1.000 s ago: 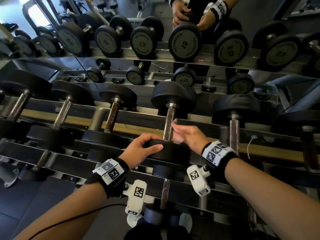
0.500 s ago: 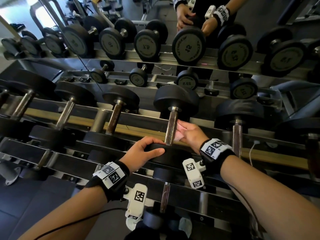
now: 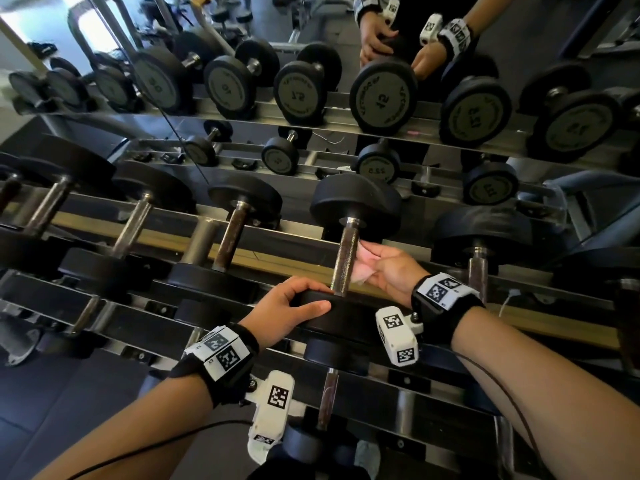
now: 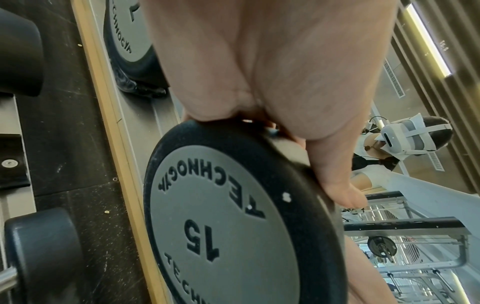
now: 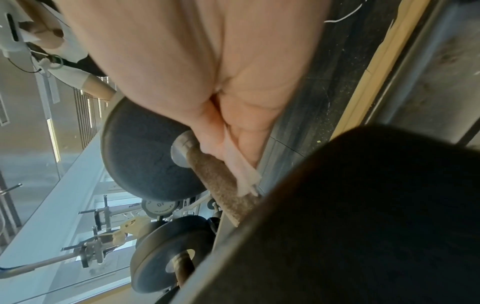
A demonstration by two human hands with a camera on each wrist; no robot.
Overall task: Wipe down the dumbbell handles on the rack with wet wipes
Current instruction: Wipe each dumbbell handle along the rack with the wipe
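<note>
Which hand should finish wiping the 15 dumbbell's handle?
Right. The right hand already holds the wet wipe against the handle; the left hand grips the dumbbell's near head, likely steadying it.

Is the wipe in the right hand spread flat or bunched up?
Bunched. The wipe sits folded and crumpled in the right hand, pressed against the handle; a loose corner sticks out below the fingers.
</note>
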